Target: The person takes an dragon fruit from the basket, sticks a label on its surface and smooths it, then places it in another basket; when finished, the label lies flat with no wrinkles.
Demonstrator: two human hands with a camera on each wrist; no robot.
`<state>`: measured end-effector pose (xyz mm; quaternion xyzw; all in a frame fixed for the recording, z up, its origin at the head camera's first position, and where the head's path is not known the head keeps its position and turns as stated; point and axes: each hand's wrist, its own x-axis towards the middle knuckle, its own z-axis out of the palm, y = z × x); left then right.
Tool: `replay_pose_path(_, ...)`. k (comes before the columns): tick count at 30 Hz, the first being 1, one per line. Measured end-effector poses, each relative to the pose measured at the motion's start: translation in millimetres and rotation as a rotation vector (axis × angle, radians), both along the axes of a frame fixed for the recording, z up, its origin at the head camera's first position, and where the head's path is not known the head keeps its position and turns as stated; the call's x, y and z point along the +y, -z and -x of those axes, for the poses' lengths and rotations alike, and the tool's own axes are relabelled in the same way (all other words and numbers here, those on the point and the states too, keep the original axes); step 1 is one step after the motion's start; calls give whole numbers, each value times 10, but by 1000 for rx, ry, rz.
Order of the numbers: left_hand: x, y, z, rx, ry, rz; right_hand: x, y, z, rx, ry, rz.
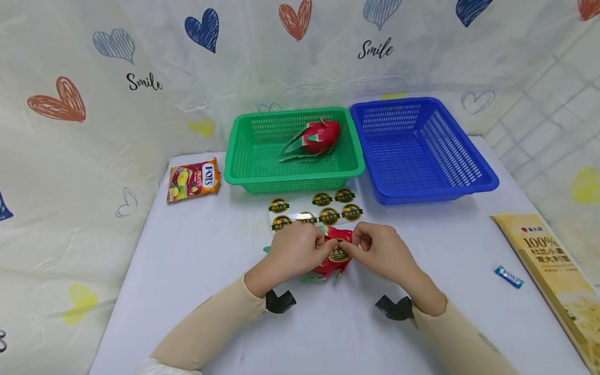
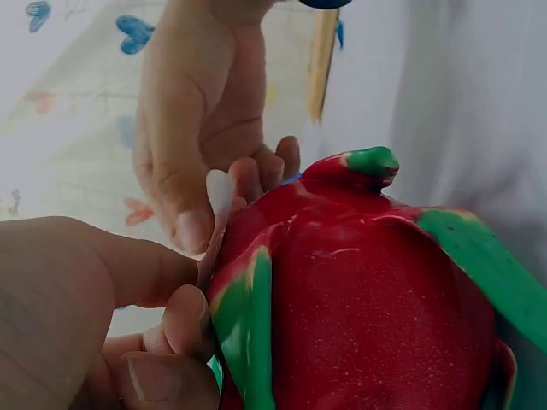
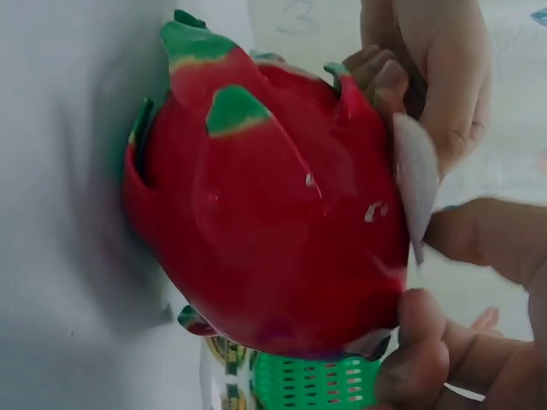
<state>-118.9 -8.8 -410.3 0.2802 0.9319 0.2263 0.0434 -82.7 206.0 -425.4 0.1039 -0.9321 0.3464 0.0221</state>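
A red dragon fruit (image 1: 328,269) with green-tipped scales lies on the white table between the hands. A round black-and-gold sticker (image 1: 338,251) is on its near upper side. The left hand (image 1: 297,247) pinches the sticker's left edge with thumb and finger. At the opposite edge, the right hand (image 1: 386,252) pinches it too. In the right wrist view the white back of the sticker (image 3: 416,175) stands partly away from the fruit's skin. Just behind the fruit lies a sheet of matching stickers (image 1: 329,215), partly covered by the left hand.
A green basket (image 1: 300,185) at the back holds another dragon fruit (image 1: 323,138). Beside it stands a blue basket (image 1: 417,195). A candy bag (image 1: 193,180) lies at the left; a small blue wrapped candy (image 1: 509,277) and a long yellow package (image 1: 548,265) lie at the right.
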Motion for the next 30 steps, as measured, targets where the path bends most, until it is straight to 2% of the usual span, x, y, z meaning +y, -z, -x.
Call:
replay_pose_path(5, 22, 11, -1, 42, 8, 17, -20, 70, 75, -45, -5, 94)
replay_pose_path(11, 28, 39, 0, 118, 28, 44, -1, 73, 96, -97, -18, 132)
replay_pose_path(17, -9, 68, -34, 134, 28, 50, 51, 107, 81, -122, -69, 183)
replay_pose_path(21, -17, 80, -48, 181, 27, 65, 97, 161, 76, -101, -88, 201)
replay_pose_path(27, -17, 110, -81, 221, 37, 133, 171, 238, 66, -70, -183, 186)
replay_pose_path(30, -20, 121, -62, 222, 52, 114, 212, 237, 93, -52, -218, 188)
